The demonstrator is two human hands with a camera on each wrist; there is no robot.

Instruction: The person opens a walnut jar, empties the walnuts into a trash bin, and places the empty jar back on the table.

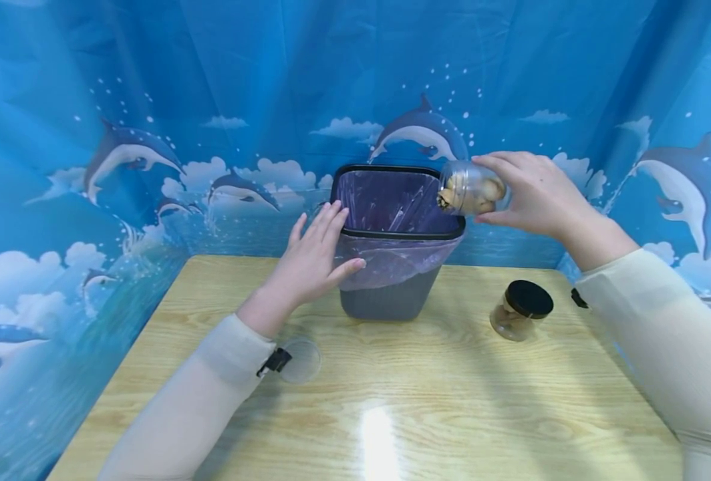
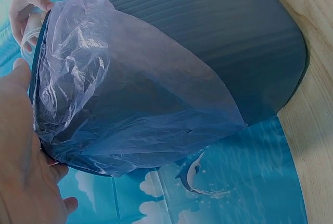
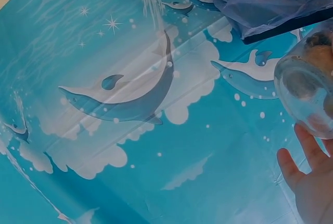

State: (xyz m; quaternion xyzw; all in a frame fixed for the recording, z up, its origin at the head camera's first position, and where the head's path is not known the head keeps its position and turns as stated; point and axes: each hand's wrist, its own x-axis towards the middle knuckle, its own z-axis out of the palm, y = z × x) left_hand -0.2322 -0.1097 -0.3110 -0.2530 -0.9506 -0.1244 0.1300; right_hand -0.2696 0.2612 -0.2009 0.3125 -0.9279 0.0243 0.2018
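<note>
My right hand (image 1: 536, 194) grips a clear jar (image 1: 466, 187) tipped onto its side at the right rim of a grey bin (image 1: 385, 297). Tan and brown lumpy pieces lie inside the jar, some of them at its left end over the bin. In the right wrist view the rounded base of the jar (image 3: 296, 88) shows above my fingertips. A thin purple liner bag (image 1: 391, 257) is folded over the bin's black rim. My left hand (image 1: 310, 257) rests at the bin's left front corner, fingers extended and thumb spread across the front.
On the wooden table (image 1: 452, 401), a second jar with a black lid (image 1: 520, 310) stands to the right. A clear round disc (image 1: 301, 361) lies near my left wrist. A blue dolphin-print curtain (image 1: 295, 80) hangs close behind the bin and along both sides.
</note>
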